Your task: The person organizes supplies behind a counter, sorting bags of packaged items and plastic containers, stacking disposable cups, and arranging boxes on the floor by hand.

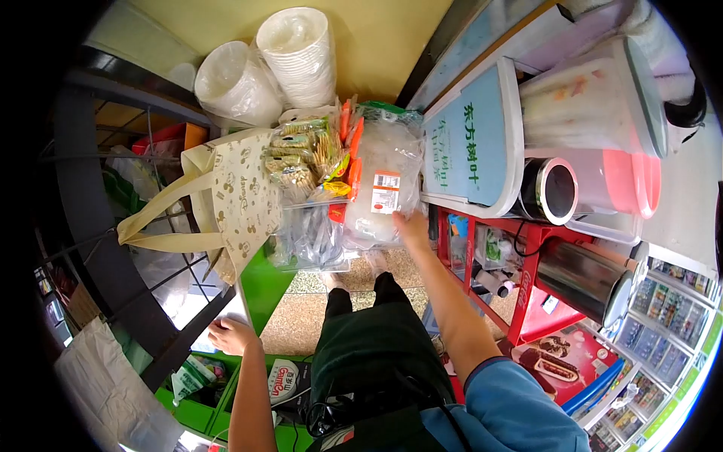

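My right hand [413,229] is at the near edge of a large clear plastic bag [388,162] with pale contents and a white-and-orange label. Its fingers are bent against the plastic, just below the label. Down on the left, my left hand [232,337] rests by the edge of a white surface, beside a dark metal frame, holding no object that I can see. Left of the bag lie small packets with sticks [297,154] and orange packaging [354,154]. Nearer me is a clear container [312,233] of transparent plastic items.
A cream tote bag [241,192] hangs by the wire rack [154,215]. Stacked white bowls [297,56] stand at the back. To the right are a blue-lidded box [471,139], a dark metal canister [550,192] and a red rack [520,301]. Green drawers [203,410] sit lower left.
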Available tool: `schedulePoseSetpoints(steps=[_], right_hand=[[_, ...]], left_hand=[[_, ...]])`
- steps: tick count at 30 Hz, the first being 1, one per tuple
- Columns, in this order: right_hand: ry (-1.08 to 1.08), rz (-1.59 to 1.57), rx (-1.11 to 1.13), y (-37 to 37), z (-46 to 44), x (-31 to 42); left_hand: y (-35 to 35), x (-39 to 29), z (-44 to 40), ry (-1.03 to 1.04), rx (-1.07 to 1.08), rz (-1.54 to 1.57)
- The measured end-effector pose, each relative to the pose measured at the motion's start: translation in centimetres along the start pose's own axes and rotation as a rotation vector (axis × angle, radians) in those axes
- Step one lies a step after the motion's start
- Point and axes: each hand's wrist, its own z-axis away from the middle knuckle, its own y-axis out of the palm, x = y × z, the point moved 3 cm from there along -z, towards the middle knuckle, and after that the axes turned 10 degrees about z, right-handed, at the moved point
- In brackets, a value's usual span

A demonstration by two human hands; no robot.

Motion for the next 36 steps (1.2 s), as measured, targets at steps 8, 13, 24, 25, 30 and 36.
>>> schedulePoseSetpoints(steps=[8,13,24,25,30,36], right_hand=[[-0.346,0.163,-0.055,-5.0,11.6,6.8],[-0.438,0.182,0.059,-6.8,16.1,6.7],[-0.793,0.824,0.517,-12.7,22.1,9.4],[-0.881,0.878,0.517,-13.0,22.8,9.8],[-1.241,1.049,0.528,-16.5,28.1,14.6],[-1.605,1.338,0.517,-19.9,35.6,21.7]], left_hand=[[0.1,0.1,-0.2,-0.011,0.017,-0.015],[-0.2,-0.4,0.0,0.036,-0.014,0.036],[0.4,0.9,-0.1,0.045,-0.054,0.021],[0.2,0.8,0.1,0.030,-0.068,0.061],[-2.4,2.2,1.8,0.073,0.041,0.553],[-11.6,-8.3,8.1,0.184,1.211,1.134]])
